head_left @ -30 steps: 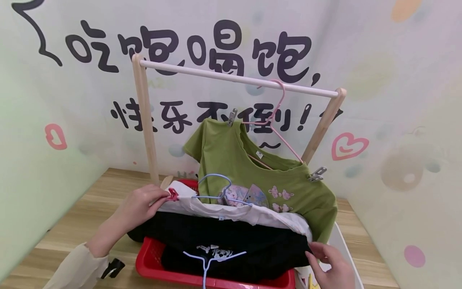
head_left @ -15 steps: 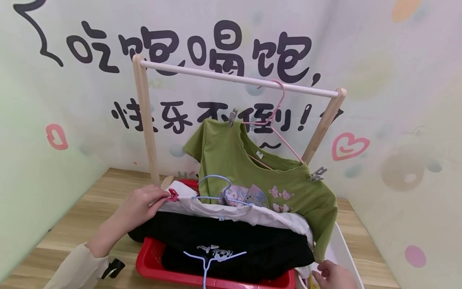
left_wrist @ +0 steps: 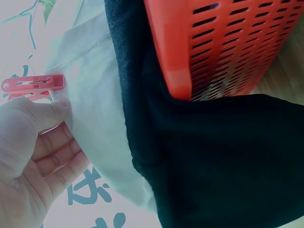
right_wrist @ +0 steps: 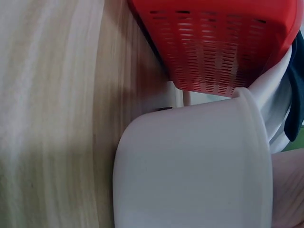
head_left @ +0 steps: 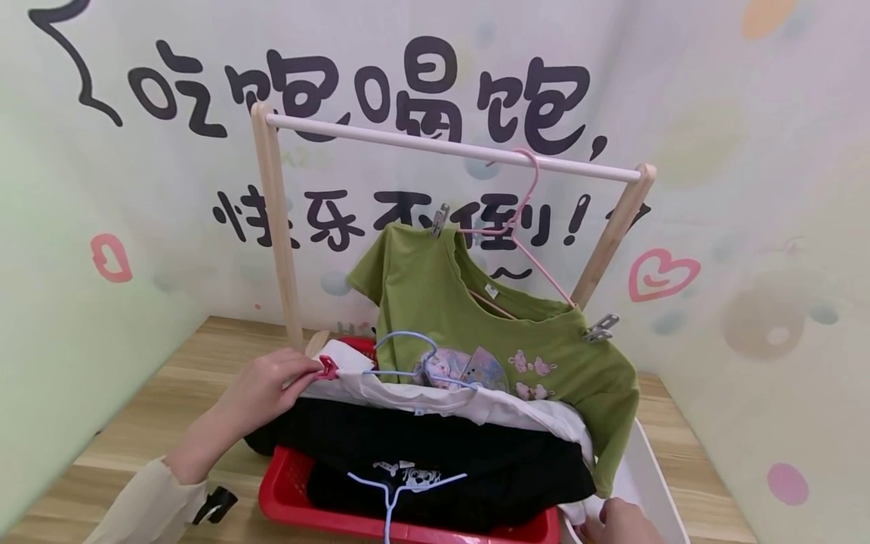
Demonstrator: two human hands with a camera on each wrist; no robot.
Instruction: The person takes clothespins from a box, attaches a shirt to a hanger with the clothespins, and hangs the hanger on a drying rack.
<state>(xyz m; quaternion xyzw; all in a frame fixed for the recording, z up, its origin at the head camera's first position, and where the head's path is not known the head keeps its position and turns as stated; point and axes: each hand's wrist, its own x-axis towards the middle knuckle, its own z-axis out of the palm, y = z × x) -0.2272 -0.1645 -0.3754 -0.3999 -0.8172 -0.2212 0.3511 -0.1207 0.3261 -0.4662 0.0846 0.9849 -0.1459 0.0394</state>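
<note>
Inventory of the scene by kind. Hands, two: a left hand (head_left: 275,381) at center left, a right hand (head_left: 625,523) at lower right. Racks, one (head_left: 421,142), with two uprights and one rail. Hangers, three: one pink hanger (head_left: 546,270) at upper right, two blue, an upper blue hanger (head_left: 423,370) at center and a lower blue hanger (head_left: 390,499) at bottom center. Clothespins, three visible: two metal (head_left: 440,220) (head_left: 602,328), one red clothespin (head_left: 328,368). Green shirts, one (head_left: 435,295); white shirts, one (head_left: 435,398). Black garments (head_left: 435,438), at least one; overlap prevents an exact count. White bins, one (head_left: 642,468).
</note>
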